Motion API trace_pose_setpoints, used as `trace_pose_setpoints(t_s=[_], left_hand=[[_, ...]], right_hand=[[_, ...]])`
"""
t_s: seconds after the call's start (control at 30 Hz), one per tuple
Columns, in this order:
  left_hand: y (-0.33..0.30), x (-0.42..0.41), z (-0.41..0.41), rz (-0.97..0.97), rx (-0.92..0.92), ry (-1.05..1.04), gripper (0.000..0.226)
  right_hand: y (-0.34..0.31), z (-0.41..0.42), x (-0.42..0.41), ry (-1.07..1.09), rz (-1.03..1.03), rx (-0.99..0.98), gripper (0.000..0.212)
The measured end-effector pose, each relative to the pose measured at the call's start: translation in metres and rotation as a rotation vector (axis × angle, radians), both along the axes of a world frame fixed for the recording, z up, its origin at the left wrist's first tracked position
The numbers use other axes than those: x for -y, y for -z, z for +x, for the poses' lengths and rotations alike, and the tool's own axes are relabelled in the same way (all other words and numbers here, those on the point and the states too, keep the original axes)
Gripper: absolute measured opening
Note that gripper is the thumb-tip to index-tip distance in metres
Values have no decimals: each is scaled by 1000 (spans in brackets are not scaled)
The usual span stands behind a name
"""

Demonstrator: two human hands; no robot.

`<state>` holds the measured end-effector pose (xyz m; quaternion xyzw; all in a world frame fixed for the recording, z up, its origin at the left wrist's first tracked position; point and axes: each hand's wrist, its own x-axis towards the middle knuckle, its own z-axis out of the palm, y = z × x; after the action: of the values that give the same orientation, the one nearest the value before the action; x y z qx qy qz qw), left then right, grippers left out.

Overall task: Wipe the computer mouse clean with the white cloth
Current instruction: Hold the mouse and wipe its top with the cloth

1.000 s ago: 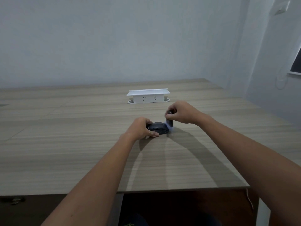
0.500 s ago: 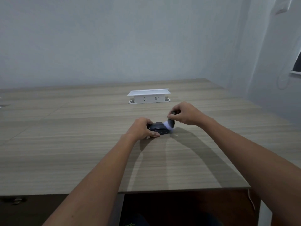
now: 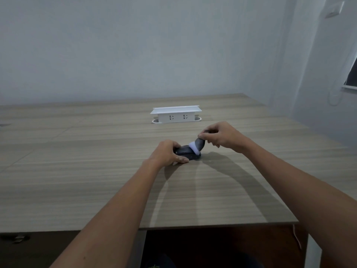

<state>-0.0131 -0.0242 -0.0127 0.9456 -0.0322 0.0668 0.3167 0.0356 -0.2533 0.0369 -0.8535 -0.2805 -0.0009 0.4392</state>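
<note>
Wooden tabletop [image 3: 96, 171], wiping under way. Our left hand [image 3: 167, 152] grips the computer mouse [image 3: 186, 152], pinning it mid-table; our right hand [image 3: 220, 136] pinches what appears to be the white cloth [image 3: 196, 146] against its far end. Next stroke needs steady pressure.

One head-worn view looks forward and down over the table [image 3: 77, 171], apparently from close behind.
</note>
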Motion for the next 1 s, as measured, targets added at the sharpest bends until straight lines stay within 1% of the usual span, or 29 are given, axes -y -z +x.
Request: trace_pose_setpoints(t_s=[0.1, 0.13, 0.17, 0.23, 0.27, 0.33, 0.4, 0.43, 0.53, 0.57, 0.63, 0.7, 0.73, 0.77, 0.83, 0.87, 0.93, 1.0], left_hand=[[-1, 2, -1, -1, -5, -1, 43], [-1, 2, -1, -6, -9, -2, 43], [-1, 2, 0, -7, -10, -1, 42], [0, 1, 0, -4, -5, 0, 42], [0, 1, 0, -3, -4, -2, 42], [0, 1, -1, 0, -1, -5, 44], [0, 2, -1, 0, 2, -7, 44], [0, 1, 0, 2, 5, -8, 44], [0, 1, 0, 18, 17, -15, 45], [0, 1, 0, 20, 17, -17, 45], [0, 2, 0, 19, 15, -18, 45], [1, 3, 0, 14, 20, -20, 44], [2, 4, 0, 12, 24, -22, 45], [2, 4, 0, 12, 26, -23, 45], [3, 4, 0, 10, 19, -22, 46], [3, 3, 0, 8, 13, -17, 45], [2, 1, 0, 6, 6, -3, 43], [1, 0, -1, 0, 0, 13, 41]], right_hand=[[2, 3, 1, 67, -183, 88, 12], [1, 4, 3, 98, -202, 116, 11], [0, 5, 3, 104, -167, 108, 12], [-1, 1, 2, 49, -30, 28, 14], [0, -1, 1, 17, -4, 4, 15], [3, 0, 0, 18, -89, 31, 14], [2, 3, 2, 82, -229, 128, 11], [2, 4, 2, 100, -237, 150, 11], [0, -1, 0, 26, -27, 41, 14], [0, -3, -2, 1, -3, 25, 14], [2, -2, -4, 21, -95, 69, 13], [0, 0, -4, 84, -202, 159, 12], [-2, 1, -4, 100, -194, 180, 12], [-4, 1, -5, 91, -141, 166, 12], [-7, 0, -9, 38, -12, 100, 12], [-8, -1, -12, 10, 12, 73, 13], [-6, 1, -16, -3, -48, 61, 14], [-5, 7, -17, 49, -203, 143, 13]])
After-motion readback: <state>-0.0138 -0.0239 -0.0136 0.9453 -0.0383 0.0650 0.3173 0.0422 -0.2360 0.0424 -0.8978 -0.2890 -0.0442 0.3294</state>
